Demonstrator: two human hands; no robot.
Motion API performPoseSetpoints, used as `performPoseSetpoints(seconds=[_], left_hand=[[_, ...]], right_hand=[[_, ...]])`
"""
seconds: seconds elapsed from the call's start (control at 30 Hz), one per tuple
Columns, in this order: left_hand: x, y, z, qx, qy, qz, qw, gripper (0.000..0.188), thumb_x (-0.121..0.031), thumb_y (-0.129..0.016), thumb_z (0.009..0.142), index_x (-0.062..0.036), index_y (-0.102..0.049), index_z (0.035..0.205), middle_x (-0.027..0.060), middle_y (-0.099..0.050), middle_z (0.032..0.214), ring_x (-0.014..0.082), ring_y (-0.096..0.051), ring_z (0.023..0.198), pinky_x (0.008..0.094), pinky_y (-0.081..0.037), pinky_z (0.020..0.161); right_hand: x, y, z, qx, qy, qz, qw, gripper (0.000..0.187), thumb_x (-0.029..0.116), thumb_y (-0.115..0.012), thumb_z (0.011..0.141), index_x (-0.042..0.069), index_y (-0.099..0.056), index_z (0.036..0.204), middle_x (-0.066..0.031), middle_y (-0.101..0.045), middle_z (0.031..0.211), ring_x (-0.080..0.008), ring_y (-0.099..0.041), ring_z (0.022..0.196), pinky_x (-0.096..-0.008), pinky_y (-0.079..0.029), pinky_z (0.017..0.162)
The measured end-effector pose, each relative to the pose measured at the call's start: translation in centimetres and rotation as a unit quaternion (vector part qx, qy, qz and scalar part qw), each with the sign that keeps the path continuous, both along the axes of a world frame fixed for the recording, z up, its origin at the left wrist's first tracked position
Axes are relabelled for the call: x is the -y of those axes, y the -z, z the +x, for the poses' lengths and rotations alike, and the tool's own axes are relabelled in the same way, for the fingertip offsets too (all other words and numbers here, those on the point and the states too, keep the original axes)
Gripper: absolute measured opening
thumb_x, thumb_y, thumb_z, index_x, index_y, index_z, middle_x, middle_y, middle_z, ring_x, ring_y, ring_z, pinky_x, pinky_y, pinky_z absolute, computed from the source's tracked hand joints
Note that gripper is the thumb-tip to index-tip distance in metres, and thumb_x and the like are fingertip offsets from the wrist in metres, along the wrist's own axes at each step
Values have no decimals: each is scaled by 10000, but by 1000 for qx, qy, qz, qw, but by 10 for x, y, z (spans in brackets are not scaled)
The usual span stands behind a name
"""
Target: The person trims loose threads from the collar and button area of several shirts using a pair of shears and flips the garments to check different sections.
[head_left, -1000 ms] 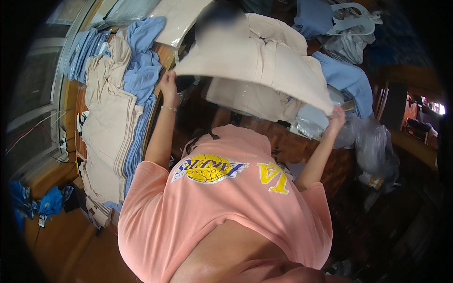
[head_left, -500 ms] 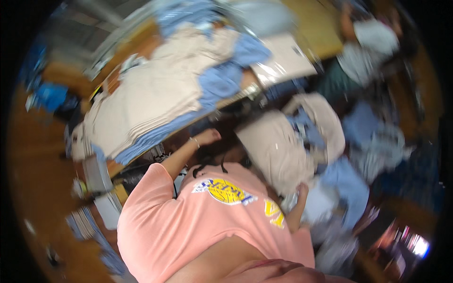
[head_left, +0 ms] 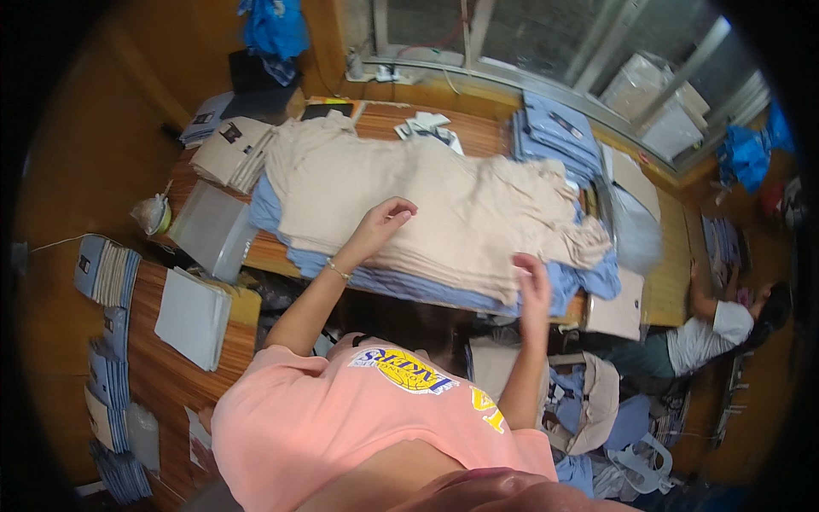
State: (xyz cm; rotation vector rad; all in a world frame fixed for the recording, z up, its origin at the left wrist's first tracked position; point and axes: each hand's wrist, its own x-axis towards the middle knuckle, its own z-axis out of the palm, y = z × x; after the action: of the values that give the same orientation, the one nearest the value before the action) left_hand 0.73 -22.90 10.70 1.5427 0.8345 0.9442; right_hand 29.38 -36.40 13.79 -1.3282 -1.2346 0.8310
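A wide stack of cream shirts (head_left: 358, 183) lies spread on the wooden table in front of me, with light-blue shirts (head_left: 392, 287) beneath it. Over the stack's front part is my left hand (head_left: 386, 224), fingers slightly curled, thumb apart, nothing in it. My right hand (head_left: 533, 280) is raised at the stack's front right edge, its fingers apart and a little blurred; it holds nothing visible. Whether either hand touches the cloth I cannot tell. A thin bracelet (head_left: 339, 269) circles my left wrist.
Folded blue shirts in clear bags (head_left: 556, 136) stand at the back right. White sheets (head_left: 194, 317) and a clear plastic bin (head_left: 213, 229) are on my left. A heap of garments (head_left: 589, 401) sits low on my right. Another person (head_left: 708, 337) works at far right.
The view has swung toward the table and sharpened. My left hand has come up over the cream stack; my right hand has risen from beside the low garment heap to the stack's front edge.
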Motion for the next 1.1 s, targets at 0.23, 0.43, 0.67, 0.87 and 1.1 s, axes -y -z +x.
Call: performPoseSetpoints(seconds=[0.23,0.43,0.67,0.87,1.1], left_hand=[[-41,82,-52,-190,-37,309,931,405,-214,-556,847,-62,-501,1218,154,-448,1288,294,-416,1199,421,-307,1012],[-36,89,-68,-274,55,256,925,544,-258,-501,871,-105,-327,1363,143,-289,1418,298,-273,1311,490,-201,1060],[-42,87,-101,-413,14,285,865,527,-293,-516,865,-97,-376,1334,139,-350,1385,277,-290,1307,486,-197,1062],[-53,75,-102,-368,-14,216,904,425,-200,-562,836,-72,-485,1233,137,-424,1317,280,-359,1251,442,-250,1044],[-72,56,-29,-206,-44,201,957,416,-122,-595,820,-42,-502,1217,155,-441,1286,308,-392,1215,373,-291,1034]], right_hand=[[-124,103,-162,376,-17,13,927,413,212,-538,846,130,-508,1250,-175,-341,1386,-370,-292,1286,-521,-228,1021],[-121,102,-157,348,-45,-13,936,454,233,-522,856,128,-470,1294,-171,-310,1414,-360,-260,1316,-542,-147,1045],[-106,118,-99,434,25,-36,900,462,246,-526,859,86,-459,1287,-168,-373,1373,-304,-306,1300,-498,-164,1060],[-109,118,-97,415,21,-28,909,448,229,-550,837,70,-485,1251,-166,-397,1349,-305,-324,1286,-498,-176,1053],[-133,116,-107,265,-8,-22,964,424,220,-516,851,90,-487,1253,-181,-387,1351,-316,-321,1283,-516,-181,1045]])
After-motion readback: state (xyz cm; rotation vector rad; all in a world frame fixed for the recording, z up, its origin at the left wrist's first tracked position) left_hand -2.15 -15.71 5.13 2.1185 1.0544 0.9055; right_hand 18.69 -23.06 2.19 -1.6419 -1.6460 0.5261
